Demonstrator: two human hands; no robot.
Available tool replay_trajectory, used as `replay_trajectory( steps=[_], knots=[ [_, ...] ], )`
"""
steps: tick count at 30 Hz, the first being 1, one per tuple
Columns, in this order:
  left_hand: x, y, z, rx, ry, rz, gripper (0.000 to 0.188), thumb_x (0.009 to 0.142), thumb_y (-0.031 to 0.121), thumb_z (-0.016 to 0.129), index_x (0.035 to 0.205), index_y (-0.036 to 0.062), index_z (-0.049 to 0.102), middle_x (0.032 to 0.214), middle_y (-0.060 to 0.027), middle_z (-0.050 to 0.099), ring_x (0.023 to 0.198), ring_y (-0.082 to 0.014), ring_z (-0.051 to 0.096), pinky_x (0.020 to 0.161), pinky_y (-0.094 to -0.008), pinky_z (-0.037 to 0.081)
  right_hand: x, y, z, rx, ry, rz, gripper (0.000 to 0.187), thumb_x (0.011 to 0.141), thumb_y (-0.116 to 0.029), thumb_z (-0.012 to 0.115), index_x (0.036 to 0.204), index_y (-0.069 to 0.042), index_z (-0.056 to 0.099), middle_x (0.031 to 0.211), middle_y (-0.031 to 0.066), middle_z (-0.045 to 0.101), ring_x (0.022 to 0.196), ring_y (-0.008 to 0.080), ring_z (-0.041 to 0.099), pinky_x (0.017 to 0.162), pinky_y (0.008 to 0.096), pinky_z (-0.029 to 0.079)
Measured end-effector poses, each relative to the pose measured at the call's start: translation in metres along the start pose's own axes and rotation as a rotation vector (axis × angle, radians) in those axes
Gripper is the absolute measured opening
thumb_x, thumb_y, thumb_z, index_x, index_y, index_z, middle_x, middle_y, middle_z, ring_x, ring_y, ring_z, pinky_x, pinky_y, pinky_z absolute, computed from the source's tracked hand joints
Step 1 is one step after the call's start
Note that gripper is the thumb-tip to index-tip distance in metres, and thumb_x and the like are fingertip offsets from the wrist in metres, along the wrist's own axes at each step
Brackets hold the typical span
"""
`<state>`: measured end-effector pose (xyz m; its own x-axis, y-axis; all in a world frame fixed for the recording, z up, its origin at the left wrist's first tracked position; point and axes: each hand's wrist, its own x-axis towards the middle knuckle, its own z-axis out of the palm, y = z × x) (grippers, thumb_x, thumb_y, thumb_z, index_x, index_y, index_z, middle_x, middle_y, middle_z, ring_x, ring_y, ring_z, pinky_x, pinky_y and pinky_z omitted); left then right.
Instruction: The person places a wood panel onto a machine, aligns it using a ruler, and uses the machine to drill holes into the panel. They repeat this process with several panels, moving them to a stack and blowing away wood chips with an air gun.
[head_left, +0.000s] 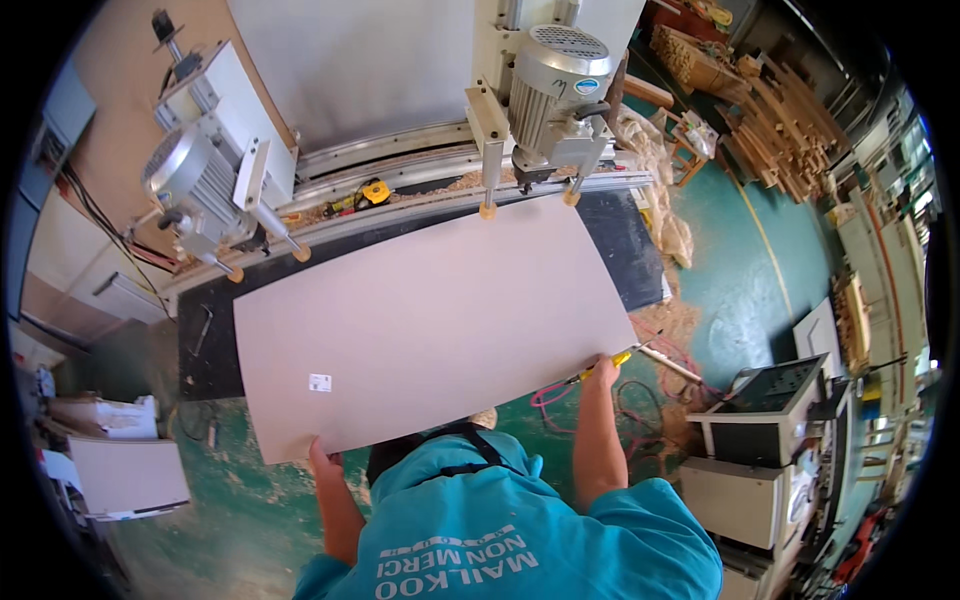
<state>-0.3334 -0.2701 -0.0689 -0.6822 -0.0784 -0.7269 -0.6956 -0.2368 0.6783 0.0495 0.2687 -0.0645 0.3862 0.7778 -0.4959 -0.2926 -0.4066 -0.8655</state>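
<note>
A large pale, flat board [430, 320] lies across the dark worktop [625, 245] of a machine and overhangs it toward me. My left hand [324, 456] is closed on the board's near left edge, thumb on top, its other fingers mostly hidden beneath. At the near right edge, my right hand [602, 372] is closed around a yellow-handled tool [622, 358], right beside the board. The tool's kind is too small to make out. A small white label [320, 383] is stuck on the board near its left end.
Two motor units, one left [195, 180] and one right [560, 95], stand over the far edge, with rods ending in tan pads. A yellow tape measure [376, 191] rests on the machine ledge. Pink hose [545, 397] trails over the green floor. Cabinets [735, 500] stand at right.
</note>
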Motion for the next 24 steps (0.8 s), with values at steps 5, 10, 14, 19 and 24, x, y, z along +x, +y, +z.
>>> replay_trajectory(
  steps=[5,10,14,19,24],
  knots=[
    [-0.055,0.042,0.049,0.010,-0.020,-0.093,0.026,0.085,0.035,0.056,0.100,0.0155,0.061,0.082,0.0040,0.066,0.067,-0.0119,0.063,0.050,-0.0222,0.047,-0.010,0.008,0.009,0.160,-0.051,-0.237,0.035,0.085,-0.002,0.059,0.119,0.002,0.053,0.109,0.0092,0.061,0.094,0.0213,0.061,0.084,0.0361,0.049],
    [-0.009,0.052,0.042,-0.206,-0.103,-0.054,0.027,0.084,0.034,0.057,0.101,0.0143,0.062,0.087,0.0007,0.067,0.074,-0.0150,0.065,0.051,-0.0278,0.048,0.017,0.020,-0.013,0.054,-0.202,-0.200,0.036,0.083,-0.003,0.058,0.118,0.001,0.055,0.097,0.0066,0.061,0.075,0.0168,0.058,0.064,0.0326,0.050],
    [-0.001,0.061,0.059,-0.237,0.068,-0.080,0.027,0.082,0.035,0.061,0.098,0.0144,0.063,0.080,0.0013,0.065,0.064,-0.0152,0.061,0.044,-0.0249,0.040,0.013,0.023,-0.007,-0.051,-0.109,-0.141,0.023,0.088,-0.011,0.060,0.109,-0.003,0.054,0.079,0.0042,0.058,0.060,0.0158,0.053,0.053,0.0352,0.048],
    [0.017,0.075,0.061,-0.244,0.028,-0.127,0.023,0.083,0.034,0.065,0.094,0.0141,0.062,0.074,0.0011,0.060,0.057,-0.0115,0.056,0.043,-0.0250,0.037,0.013,-0.002,-0.001,-0.487,-0.092,-0.187,0.028,0.087,-0.014,0.059,0.113,-0.001,0.055,0.084,0.0121,0.065,0.071,0.0255,0.063,0.061,0.0401,0.052],
    [0.025,0.067,0.050,-0.076,-0.026,-0.165,0.028,0.084,0.035,0.066,0.092,0.0087,0.062,0.070,0.0002,0.057,0.063,-0.0141,0.058,0.049,-0.0277,0.044,-0.064,-0.079,0.014,-1.295,-0.110,-0.591,0.032,0.087,-0.014,0.058,0.115,0.000,0.055,0.090,0.0176,0.067,0.079,0.0317,0.067,0.067,0.0438,0.053]
  ],
)
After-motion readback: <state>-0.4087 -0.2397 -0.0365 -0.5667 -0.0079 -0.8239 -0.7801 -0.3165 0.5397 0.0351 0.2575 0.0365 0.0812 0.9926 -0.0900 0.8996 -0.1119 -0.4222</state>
